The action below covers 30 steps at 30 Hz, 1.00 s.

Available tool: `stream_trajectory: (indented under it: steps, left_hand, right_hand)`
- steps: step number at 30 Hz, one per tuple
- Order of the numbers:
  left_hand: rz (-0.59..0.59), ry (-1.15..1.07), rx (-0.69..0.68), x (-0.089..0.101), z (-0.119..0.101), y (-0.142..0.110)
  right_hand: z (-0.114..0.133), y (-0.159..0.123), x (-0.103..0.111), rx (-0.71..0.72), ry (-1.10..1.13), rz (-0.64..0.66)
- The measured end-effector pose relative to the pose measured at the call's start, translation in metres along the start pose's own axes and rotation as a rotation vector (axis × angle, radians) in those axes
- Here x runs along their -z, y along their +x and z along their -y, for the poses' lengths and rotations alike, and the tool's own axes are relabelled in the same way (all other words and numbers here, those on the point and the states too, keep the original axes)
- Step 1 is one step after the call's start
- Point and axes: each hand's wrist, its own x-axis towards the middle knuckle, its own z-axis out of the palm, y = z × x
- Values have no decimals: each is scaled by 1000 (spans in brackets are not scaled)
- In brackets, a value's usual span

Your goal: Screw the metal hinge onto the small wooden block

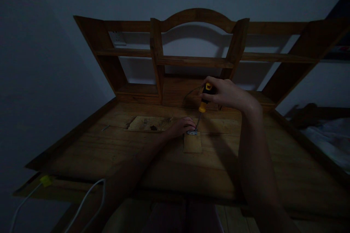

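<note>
My right hand (pixel 222 93) is wrapped round the yellow and black handle of a screwdriver (pixel 202 107). The screwdriver leans slightly, its shaft running down to a small metal fitting (pixel 192 132). This fitting lies at the far edge of a small square wooden block (pixel 193 143) on the desk. Beside the fitting rests my left hand (pixel 183 125), its fingers bent and pressed against the fitting and block. Whether the screwdriver's tip sits in a screw is too dark and small to tell.
The wooden desk (pixel 123 149) has a shelf unit (pixel 191 61) along its back. A pale wooden board (pixel 149 123) with dark marks lies left of my hands, with a small thin piece (pixel 105 127) further left. A white cable (pixel 89 193) hangs at the front left, near a yellow object (pixel 46 180).
</note>
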Motion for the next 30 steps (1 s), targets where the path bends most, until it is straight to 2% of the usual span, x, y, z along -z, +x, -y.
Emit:
stream_trajectory:
  steps: [3, 8, 16, 20, 25, 30]
  left_hand:
    - [6, 19, -16, 0, 0, 0]
    - [20, 40, -16, 0, -2, 0]
    - [14, 61, -16, 0, 0, 0]
    - [20, 64, -3, 1, -2, 1]
    - [19, 32, 6, 2, -7, 0]
    - [14, 31, 15, 2, -7, 1]
  right_hand:
    - [5, -2, 0, -34, -11, 3]
    - [17, 1, -8, -10, -100, -46]
    - [39, 7, -27, -113, -412, -191]
    - [33, 6, -22, -94, -291, -135]
    - [20, 3, -11, 38, -6, 10]
    - [21, 5, -17, -19, -114, -75]
